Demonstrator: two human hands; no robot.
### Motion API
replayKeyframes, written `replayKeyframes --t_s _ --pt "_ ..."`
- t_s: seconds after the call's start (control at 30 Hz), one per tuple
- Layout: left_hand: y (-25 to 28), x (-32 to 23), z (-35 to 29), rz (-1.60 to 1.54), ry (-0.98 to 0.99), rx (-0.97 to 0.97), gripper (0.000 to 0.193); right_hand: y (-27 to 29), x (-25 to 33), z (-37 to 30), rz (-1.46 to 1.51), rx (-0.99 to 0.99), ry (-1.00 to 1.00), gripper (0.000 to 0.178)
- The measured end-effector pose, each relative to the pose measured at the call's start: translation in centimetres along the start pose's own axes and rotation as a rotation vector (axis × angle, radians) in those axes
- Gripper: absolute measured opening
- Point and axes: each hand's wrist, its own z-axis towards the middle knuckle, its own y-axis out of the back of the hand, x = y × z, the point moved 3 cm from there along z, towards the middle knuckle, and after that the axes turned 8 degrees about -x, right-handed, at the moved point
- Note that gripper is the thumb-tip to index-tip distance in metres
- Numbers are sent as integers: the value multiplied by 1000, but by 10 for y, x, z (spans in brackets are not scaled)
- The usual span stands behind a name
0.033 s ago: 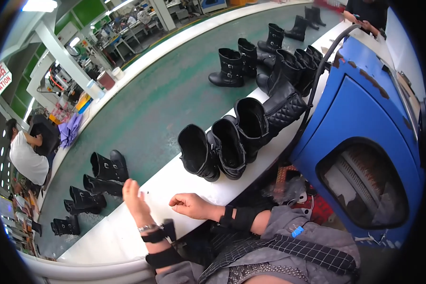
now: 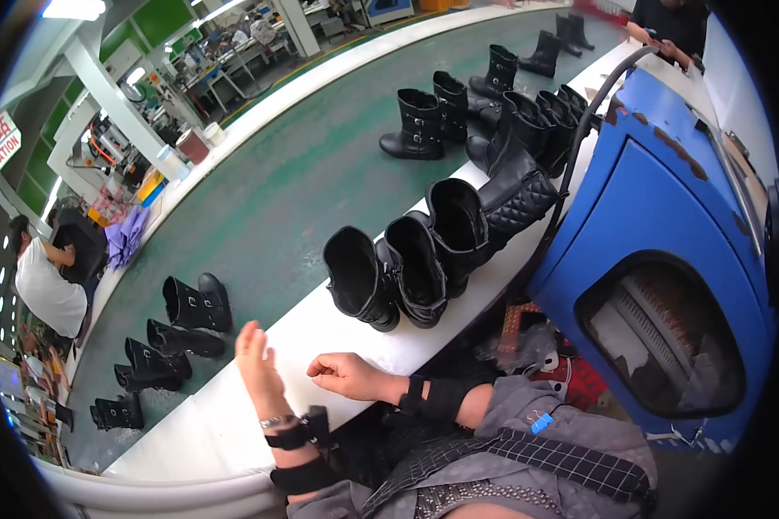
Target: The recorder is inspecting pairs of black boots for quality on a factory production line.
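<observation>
My left hand [image 2: 258,363] is raised over the white ledge, its fingers stretched upward, holding nothing. To its right, my right hand [image 2: 346,374] is low over the same ledge [image 2: 203,432] with its fingers curled in and nothing visible in them. Ahead of my right hand stand black boots with open shafts: a left one [image 2: 355,272], a middle one [image 2: 415,268] and a third [image 2: 459,229]. A quilted black boot [image 2: 524,199] leans beside them. Neither hand touches a boot. Black straps and a small dark device sit around my left wrist.
A green conveyor belt [image 2: 277,173] curves past the ledge. Buckled black boots [image 2: 197,303] lie on it at left; more boots [image 2: 414,125] stand farther along. A blue machine [image 2: 666,216] with a dark window blocks the right, a black hose beside it. Other people are at far left and top right.
My left hand has shifted slightly up and to the right. My right hand and the nearby boots look nearly the same.
</observation>
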Motion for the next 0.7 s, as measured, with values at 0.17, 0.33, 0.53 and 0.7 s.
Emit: replayKeyframes --t_s 0.17,0.33,0.53,0.7 --pt "-72 -4 -79 377 -137 364 38 7 2 -5 -187 -42 -38 29" --pt "-71 -6 -88 384 68 429 41 6 2 -7 -230 -96 11 33" --pt "-66 -6 -86 353 85 525 36 5 3 -9 -247 -110 71 26" --pt "-84 -73 -45 420 -144 552 33 8 6 -17 -222 -51 -32 15"
